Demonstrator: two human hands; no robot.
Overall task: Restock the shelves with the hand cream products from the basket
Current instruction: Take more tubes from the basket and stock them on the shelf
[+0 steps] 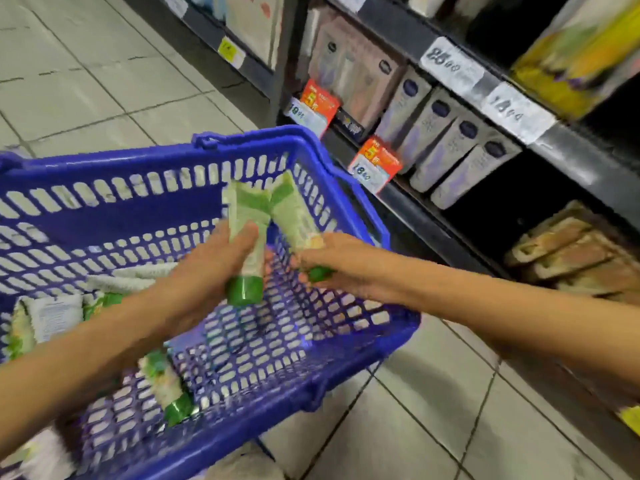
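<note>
A blue plastic basket (pixel 349 188) sits below me on the tiled floor. My left hand (pixel 211 268) grips a white-and-green hand cream tube (pixel 247 216) with a green cap, held above the basket. My right hand (pixel 332 265) grips a second, similar tube (pixel 294 209) beside it, its green cap showing under my fingers. Several more green-capped tubes (pixel 166 386) and packs lie in the basket's left and near parts. The dark shelf (pixel 408 206) at the right holds a row of pale lilac tubes (pixel 446 150).
Price tags (pixel 450 67) and red-orange promo labels (pixel 375 161) hang on the shelf edges. Brown packs (pixel 568 251) fill the lower shelf at right, yellow-green packs (pixel 581 57) the upper one. Pale floor tiles (pixel 86 74) stretch left and behind the basket.
</note>
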